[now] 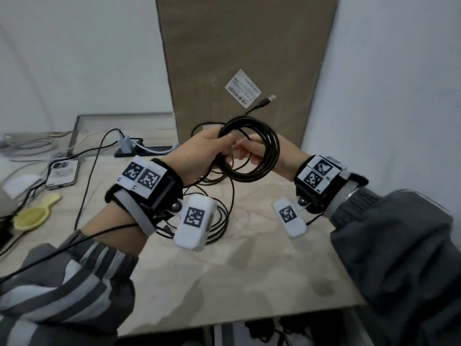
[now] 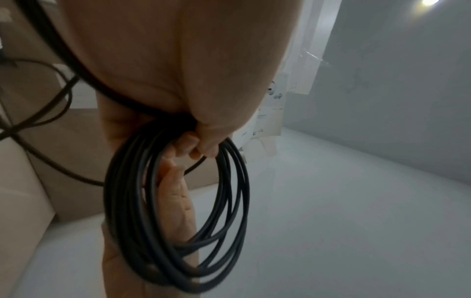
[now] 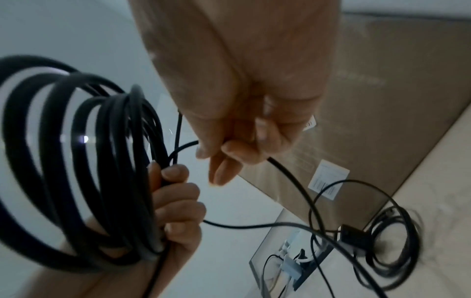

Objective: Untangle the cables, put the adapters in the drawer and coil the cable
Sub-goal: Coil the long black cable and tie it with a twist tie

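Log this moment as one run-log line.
stage: coiling | left hand: grips black cable coil | right hand: pinches loose strand | USB plug: free

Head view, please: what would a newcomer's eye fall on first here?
First, the black cable coil held up over the table, the left hand gripping its loops and the right hand pinching a loose strand. Behind it a tall cardboard box leans against the wall. More black cables lie tangled on the table under the wrists.

Label (image 1: 243,88) on cardboard (image 1: 239,46): txt unreadable.
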